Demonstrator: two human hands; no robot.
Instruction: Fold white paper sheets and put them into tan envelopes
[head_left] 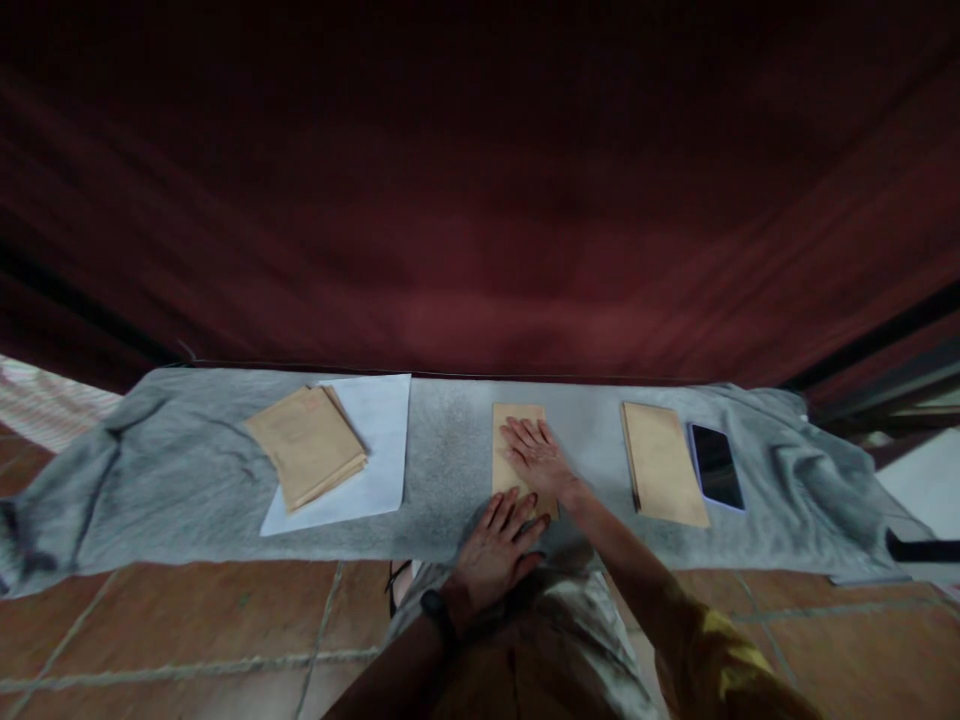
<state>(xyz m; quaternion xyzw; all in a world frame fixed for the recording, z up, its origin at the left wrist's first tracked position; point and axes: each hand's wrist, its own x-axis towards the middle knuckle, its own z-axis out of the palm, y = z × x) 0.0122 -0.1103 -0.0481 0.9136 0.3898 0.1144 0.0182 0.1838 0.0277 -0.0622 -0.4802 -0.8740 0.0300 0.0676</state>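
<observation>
A brown paper envelope (501,432) lies flat on the grey cloth in front of me. My right hand (534,455) rests palm down on its upper part, fingers spread. Over the envelope's lower end lies my left hand (496,545), also flat with its fingers apart, a dark band on the wrist. Neither hand grips anything. To the right is a neat stack of brown envelopes (664,462). On the left, a looser pile of brown envelopes (309,445) sits partly on a white sheet of paper (388,440).
The grey cloth (187,470) covers a narrow surface. A phone (716,465) lies at the right, beside the stack. Behind the surface hangs a dark red curtain-like fabric (480,250). Below the front edge is a tiled floor (217,610).
</observation>
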